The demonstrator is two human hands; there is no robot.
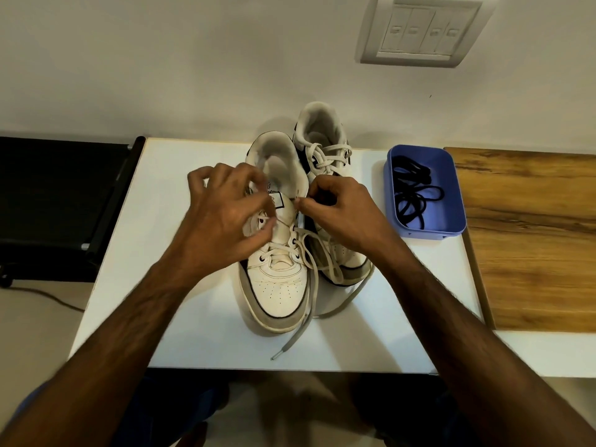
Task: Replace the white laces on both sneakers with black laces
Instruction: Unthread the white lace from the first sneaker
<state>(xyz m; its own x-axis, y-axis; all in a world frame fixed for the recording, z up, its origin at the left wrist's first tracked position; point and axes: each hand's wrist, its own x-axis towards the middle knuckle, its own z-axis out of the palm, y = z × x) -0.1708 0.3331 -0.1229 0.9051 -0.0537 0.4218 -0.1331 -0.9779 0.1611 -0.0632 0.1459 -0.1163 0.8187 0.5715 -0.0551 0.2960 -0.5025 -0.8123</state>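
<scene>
Two white sneakers stand side by side on the white table (193, 333), toes toward me. The near left sneaker (277, 285) has its white lace (306, 304) partly undone, with loose ends trailing over the toe to the table's front. My left hand (225, 214) hovers over its upper eyelets with curled fingers pinching the lace. My right hand (335, 211) pinches the lace at the right side of the tongue. The far right sneaker (325, 146) remains laced with a tied white lace. Black laces (416, 195) lie coiled in a blue tray (451, 204).
The blue tray sits at the table's right side, next to a wooden board (529, 240). A black piece of furniture (58, 201) stands to the left of the table. A wall switch plate (419, 30) is above.
</scene>
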